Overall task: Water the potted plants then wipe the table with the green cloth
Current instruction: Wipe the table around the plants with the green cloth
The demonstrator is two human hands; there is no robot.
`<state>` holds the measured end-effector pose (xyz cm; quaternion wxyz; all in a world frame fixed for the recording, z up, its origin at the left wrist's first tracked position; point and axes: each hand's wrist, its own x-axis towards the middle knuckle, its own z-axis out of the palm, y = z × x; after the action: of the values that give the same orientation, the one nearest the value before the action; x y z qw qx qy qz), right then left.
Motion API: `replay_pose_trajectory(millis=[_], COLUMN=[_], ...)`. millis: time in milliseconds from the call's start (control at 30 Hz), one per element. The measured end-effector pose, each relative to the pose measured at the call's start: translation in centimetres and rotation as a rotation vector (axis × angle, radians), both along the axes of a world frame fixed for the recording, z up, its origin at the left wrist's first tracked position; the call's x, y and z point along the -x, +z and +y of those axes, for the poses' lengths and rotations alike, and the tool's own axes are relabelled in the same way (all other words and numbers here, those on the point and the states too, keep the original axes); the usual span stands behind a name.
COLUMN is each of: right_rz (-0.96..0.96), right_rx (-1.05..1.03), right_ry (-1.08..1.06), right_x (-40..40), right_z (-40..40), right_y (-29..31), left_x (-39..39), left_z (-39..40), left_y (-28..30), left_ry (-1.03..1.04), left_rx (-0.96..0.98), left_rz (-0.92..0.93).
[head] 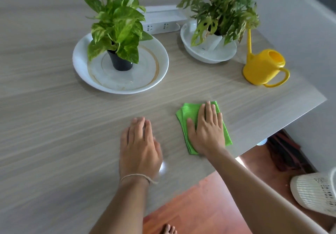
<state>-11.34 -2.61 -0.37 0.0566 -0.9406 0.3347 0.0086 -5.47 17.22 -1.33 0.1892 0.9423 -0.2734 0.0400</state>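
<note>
Bare toes [169,229] show at six o'clock on the red wood floor. Above them the left hand [139,146] lies flat on the worktop [45,124], fingers together, gripping nothing, slightly blurred. At its three o'clock the right hand [207,130] presses the folded green cloth [189,113], fingers spread flat. Two potted plants [116,26] [223,12] stand in white dishes at twelve o'clock, with a yellow watering can [261,68] at two o'clock.
</note>
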Motion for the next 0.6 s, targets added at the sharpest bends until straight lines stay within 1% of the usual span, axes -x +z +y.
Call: replay_pose_trajectory(millis=[167,233,333,433,600], right_rz=[0.034,0.035,0.05,0.067,0.122], right_rx=[-0.012,-0.001,0.004,0.004,-0.012], right_ry=[-0.054,-0.125,-0.295,-0.356,-0.344], right_x=[-6.9,-8.3,-8.3,-8.6,-9.5], right_z=[-8.4,-12.3,-16.6,-18.0,-17.8], right_y=[0.3,0.2,0.4,0.3,0.8], left_x=[0.1,0.2,0.1,0.0,0.0], left_z=[-0.5,-0.7,-0.8,-0.7,-0.8], left_y=[-0.6,-0.9,-1.4,-1.6,-1.3], left_ry=[0.032,0.036,0.036,0.038,0.047], left_rx=[0.028,0.053,0.057,0.052,0.038], left_rz=[-0.07,-0.083,-0.114,-0.101,-0.068])
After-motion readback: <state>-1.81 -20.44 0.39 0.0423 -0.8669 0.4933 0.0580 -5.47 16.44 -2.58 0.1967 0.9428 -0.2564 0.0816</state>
